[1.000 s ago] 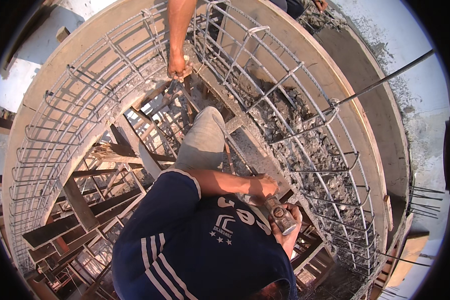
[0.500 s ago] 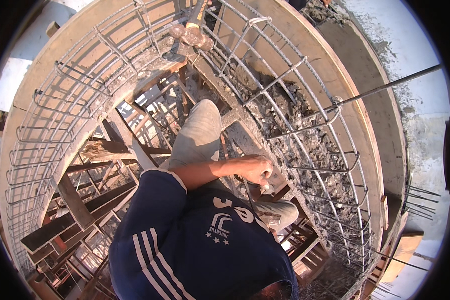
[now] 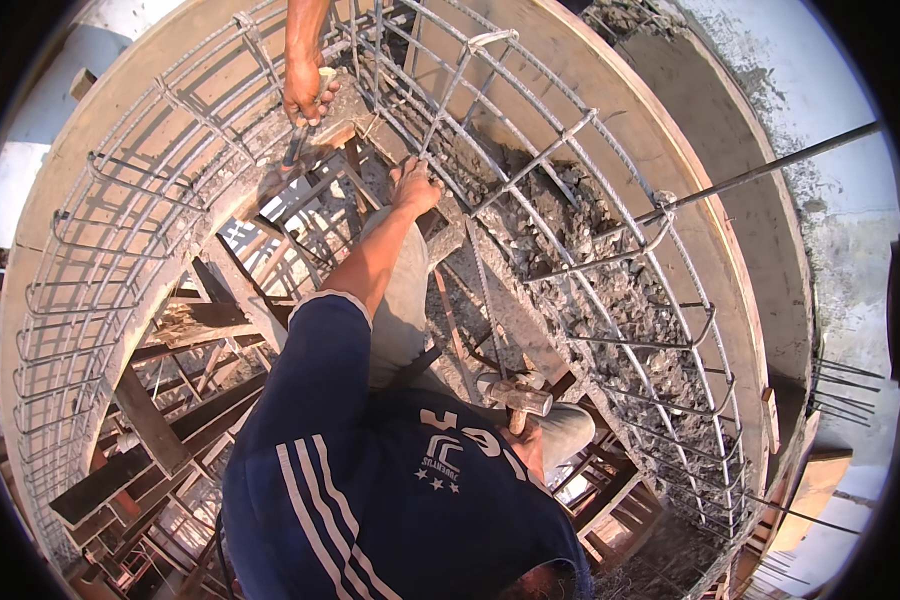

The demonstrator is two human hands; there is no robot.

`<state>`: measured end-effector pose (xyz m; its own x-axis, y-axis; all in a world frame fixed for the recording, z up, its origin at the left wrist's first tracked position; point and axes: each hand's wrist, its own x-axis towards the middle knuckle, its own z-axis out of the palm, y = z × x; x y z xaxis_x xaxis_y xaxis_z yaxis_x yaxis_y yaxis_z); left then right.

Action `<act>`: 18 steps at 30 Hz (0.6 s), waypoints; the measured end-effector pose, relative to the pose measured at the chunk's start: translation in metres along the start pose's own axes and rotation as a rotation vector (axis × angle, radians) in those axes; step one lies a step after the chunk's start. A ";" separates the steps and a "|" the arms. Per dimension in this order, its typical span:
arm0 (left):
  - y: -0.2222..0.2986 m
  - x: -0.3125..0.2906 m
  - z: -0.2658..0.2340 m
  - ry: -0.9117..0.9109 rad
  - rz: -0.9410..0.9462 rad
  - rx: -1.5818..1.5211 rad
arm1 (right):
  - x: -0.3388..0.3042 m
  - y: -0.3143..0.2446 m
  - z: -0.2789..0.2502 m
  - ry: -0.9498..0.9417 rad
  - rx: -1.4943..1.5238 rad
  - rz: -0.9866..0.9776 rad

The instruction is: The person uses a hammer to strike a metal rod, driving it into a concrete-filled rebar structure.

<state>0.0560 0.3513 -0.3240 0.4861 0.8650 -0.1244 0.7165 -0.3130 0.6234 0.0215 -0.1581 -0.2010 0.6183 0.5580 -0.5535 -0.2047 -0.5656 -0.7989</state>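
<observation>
My left hand [image 3: 415, 186] reaches forward to the inner edge of the curved form, beside the steel bars. Its fingers are pinched together, and what lies between them is too small to make out. Close to my right knee, my right hand [image 3: 527, 447] grips a hammer [image 3: 522, 396] with a metal head and a short wooden handle; part of this hand is hidden by my shirt. From the top edge comes another person's hand [image 3: 305, 92], closed around a dark, narrow tool [image 3: 293, 148] near the bars.
A curved cage of steel bars [image 3: 560, 235] runs between plywood walls [image 3: 660, 150], with rough rubble [image 3: 620, 310] inside it. Below me, timber beams [image 3: 155, 425] and props leave open gaps. One long bar [image 3: 780, 165] sticks out to the right.
My left hand has moved forward and left from beside my right knee to the bars. The hammer near my knee has come up into view. The other person's hammer left view; their hand reached in.
</observation>
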 end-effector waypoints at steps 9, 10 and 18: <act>0.011 -0.019 -0.012 -0.044 -0.033 -0.151 | 0.060 -0.042 0.001 -0.055 -0.168 0.052; 0.013 -0.020 -0.014 -0.083 -0.044 -0.211 | 0.063 -0.032 -0.001 -0.050 -0.164 0.009; 0.000 -0.024 0.006 0.314 0.217 -0.095 | 0.060 0.003 0.001 -0.130 -0.135 -0.083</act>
<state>0.0474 0.3286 -0.3256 0.4340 0.8651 0.2515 0.5569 -0.4771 0.6799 0.0572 -0.1258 -0.2366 0.5236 0.6747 -0.5202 -0.0481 -0.5862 -0.8087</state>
